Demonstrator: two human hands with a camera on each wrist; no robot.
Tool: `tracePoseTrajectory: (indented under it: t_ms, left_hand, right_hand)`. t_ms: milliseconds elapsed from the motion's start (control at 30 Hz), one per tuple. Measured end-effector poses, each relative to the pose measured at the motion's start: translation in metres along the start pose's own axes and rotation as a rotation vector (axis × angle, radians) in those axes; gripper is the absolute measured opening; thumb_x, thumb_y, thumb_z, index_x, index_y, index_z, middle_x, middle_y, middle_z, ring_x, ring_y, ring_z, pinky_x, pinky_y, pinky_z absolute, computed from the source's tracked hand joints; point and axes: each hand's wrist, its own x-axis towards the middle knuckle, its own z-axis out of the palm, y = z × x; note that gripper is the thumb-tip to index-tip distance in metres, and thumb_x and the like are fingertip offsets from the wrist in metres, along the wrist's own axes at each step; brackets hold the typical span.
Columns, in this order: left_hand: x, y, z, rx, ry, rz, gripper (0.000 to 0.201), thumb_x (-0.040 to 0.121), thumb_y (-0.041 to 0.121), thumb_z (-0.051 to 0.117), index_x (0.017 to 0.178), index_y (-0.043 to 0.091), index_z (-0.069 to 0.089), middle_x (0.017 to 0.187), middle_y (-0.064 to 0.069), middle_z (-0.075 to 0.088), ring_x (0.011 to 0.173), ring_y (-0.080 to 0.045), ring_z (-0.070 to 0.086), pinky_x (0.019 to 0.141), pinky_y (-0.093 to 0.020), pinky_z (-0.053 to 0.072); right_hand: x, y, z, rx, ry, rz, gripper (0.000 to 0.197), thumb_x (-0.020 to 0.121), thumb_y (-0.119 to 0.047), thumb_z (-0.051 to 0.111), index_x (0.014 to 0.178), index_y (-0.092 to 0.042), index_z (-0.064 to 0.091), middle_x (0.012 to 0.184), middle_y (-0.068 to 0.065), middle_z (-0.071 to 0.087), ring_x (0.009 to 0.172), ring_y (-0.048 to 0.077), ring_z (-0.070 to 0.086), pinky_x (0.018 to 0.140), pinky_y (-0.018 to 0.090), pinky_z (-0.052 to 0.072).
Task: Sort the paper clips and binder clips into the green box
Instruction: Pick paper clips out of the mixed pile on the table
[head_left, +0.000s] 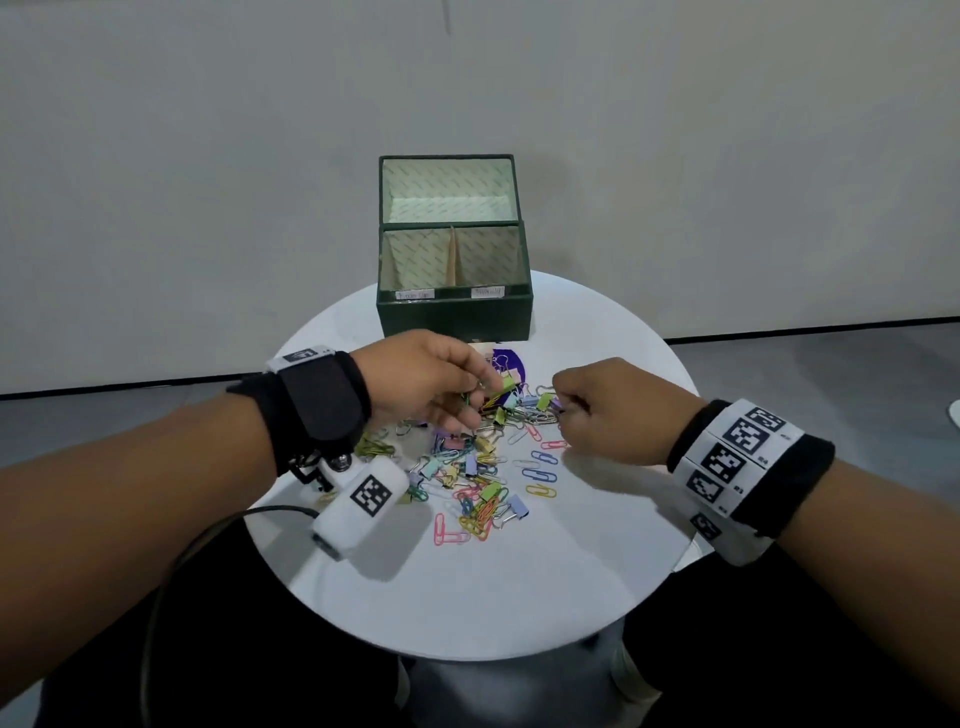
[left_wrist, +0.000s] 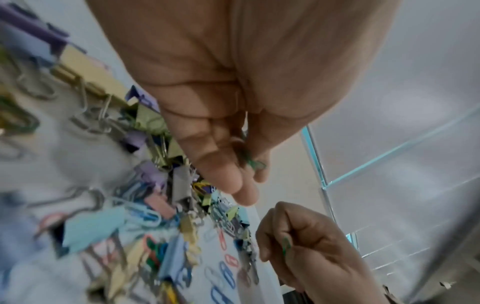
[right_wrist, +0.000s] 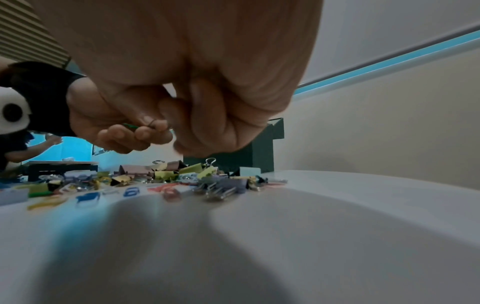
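A mixed pile of coloured paper clips and binder clips (head_left: 478, 457) lies on the round white table (head_left: 571, 571). Behind it stands the green box (head_left: 454, 312), with two labelled front compartments and a taller rear one. My left hand (head_left: 475, 395) hovers over the far side of the pile and pinches a green paper clip (left_wrist: 255, 163) between thumb and fingers. My right hand (head_left: 563, 402) is curled at the pile's right edge, and a small green clip (left_wrist: 285, 244) shows between its fingers. The pile also shows low in the right wrist view, in front of the box (right_wrist: 249, 158).
A purple round object (head_left: 506, 361) lies between the pile and the box. The white wrist camera (head_left: 358, 499) and its cable hang over the table's left edge. A grey wall rises behind the box. A person (right_wrist: 15, 152) is far off in the right wrist view.
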Motion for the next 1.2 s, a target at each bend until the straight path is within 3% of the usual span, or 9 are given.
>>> tracePoseTrajectory:
  t_ms: [133, 200, 300, 433, 533, 700, 900, 1067, 1200]
  left_hand:
    - [0.003, -0.002, 0.015, -0.010, -0.001, -0.065, 0.019, 0.091, -0.003, 0.047, 0.088, 0.009, 0.062, 0.072, -0.011, 0.052, 0.054, -0.017, 0.046, 0.052, -0.027, 0.039]
    - [0.002, 0.002, 0.024, 0.133, -0.070, -0.053, 0.007, 0.087, 0.011, 0.062, 0.081, 0.014, 0.063, 0.067, -0.005, 0.052, 0.054, -0.015, 0.044, 0.053, -0.028, 0.034]
    - [-0.004, 0.007, 0.038, 0.828, -0.133, 0.096, 0.021, 0.080, 0.043, 0.075, 0.081, 0.023, 0.067, 0.076, 0.013, 0.065, 0.064, -0.003, 0.056, 0.061, -0.020, 0.045]
    - [-0.015, -0.001, 0.046, 1.438, -0.084, 0.273, 0.021, 0.086, 0.048, 0.059, 0.081, 0.027, 0.062, 0.090, 0.009, 0.058, 0.081, -0.013, 0.059, 0.071, -0.031, 0.051]
    - [-0.020, -0.010, 0.032, 1.403, 0.007, 0.207, 0.029, 0.082, 0.056, 0.060, 0.078, 0.028, 0.056, 0.088, 0.011, 0.049, 0.079, -0.013, 0.054, 0.069, -0.031, 0.048]
    - [-0.038, -0.017, 0.008, 1.280, 0.054, 0.135, 0.035, 0.076, 0.067, 0.064, 0.079, 0.032, 0.063, 0.088, 0.015, 0.050, 0.082, -0.008, 0.055, 0.075, -0.031, 0.049]
    - [-0.058, -0.025, 0.032, 1.354, 0.000, 0.074, 0.055, 0.071, 0.080, 0.055, 0.080, 0.027, 0.066, 0.085, 0.013, 0.051, 0.074, -0.009, 0.055, 0.067, -0.031, 0.051]
    - [-0.054, -0.027, 0.047, 1.419, 0.023, 0.186, 0.028, 0.094, 0.045, 0.052, 0.100, 0.024, 0.069, 0.098, 0.005, 0.052, 0.088, -0.019, 0.058, 0.075, -0.034, 0.052]
    - [-0.052, -0.032, 0.039, 1.360, 0.009, 0.204, 0.019, 0.093, 0.029, 0.049, 0.093, 0.025, 0.068, 0.095, 0.007, 0.054, 0.084, -0.017, 0.058, 0.072, -0.034, 0.053]
  right_hand:
    - [-0.003, -0.002, 0.000, 0.059, 0.015, -0.016, 0.014, 0.075, -0.008, 0.053, 0.080, -0.021, 0.051, 0.067, -0.003, 0.057, 0.061, 0.014, 0.047, 0.062, 0.036, 0.045]
    - [-0.003, -0.002, -0.002, 0.041, -0.027, -0.013, 0.024, 0.078, -0.011, 0.051, 0.092, -0.028, 0.060, 0.069, -0.009, 0.058, 0.063, 0.005, 0.048, 0.067, 0.032, 0.046]
    - [-0.001, -0.002, -0.002, 0.012, -0.092, -0.012, 0.010, 0.081, -0.016, 0.046, 0.074, -0.015, 0.053, 0.064, 0.000, 0.054, 0.061, 0.014, 0.042, 0.068, 0.041, 0.046]
    - [0.000, -0.001, 0.003, -0.051, -0.089, 0.004, 0.025, 0.088, -0.032, 0.058, 0.070, -0.017, 0.048, 0.065, -0.002, 0.053, 0.063, 0.016, 0.045, 0.067, 0.044, 0.048]
    - [-0.002, -0.003, 0.007, -0.152, -0.116, -0.008, 0.031, 0.078, -0.055, 0.071, 0.084, -0.026, 0.059, 0.070, -0.011, 0.051, 0.066, 0.003, 0.047, 0.059, 0.029, 0.040]
    - [0.002, -0.006, 0.008, -0.139, -0.134, -0.017, 0.018, 0.084, -0.044, 0.072, 0.088, -0.027, 0.065, 0.073, -0.012, 0.055, 0.071, 0.005, 0.051, 0.066, 0.029, 0.046]
    - [0.003, -0.005, 0.009, -0.161, -0.116, -0.024, 0.022, 0.083, -0.046, 0.072, 0.095, -0.029, 0.064, 0.074, -0.014, 0.051, 0.069, 0.000, 0.046, 0.061, 0.027, 0.037]
    - [0.003, -0.010, 0.010, -0.106, -0.168, -0.039, 0.005, 0.089, -0.031, 0.067, 0.088, -0.026, 0.068, 0.064, -0.013, 0.052, 0.063, 0.003, 0.048, 0.058, 0.023, 0.037]
    - [0.001, -0.011, 0.013, -0.124, -0.153, -0.068, 0.005, 0.089, -0.025, 0.061, 0.088, -0.026, 0.066, 0.064, -0.013, 0.052, 0.063, 0.004, 0.048, 0.057, 0.021, 0.038]
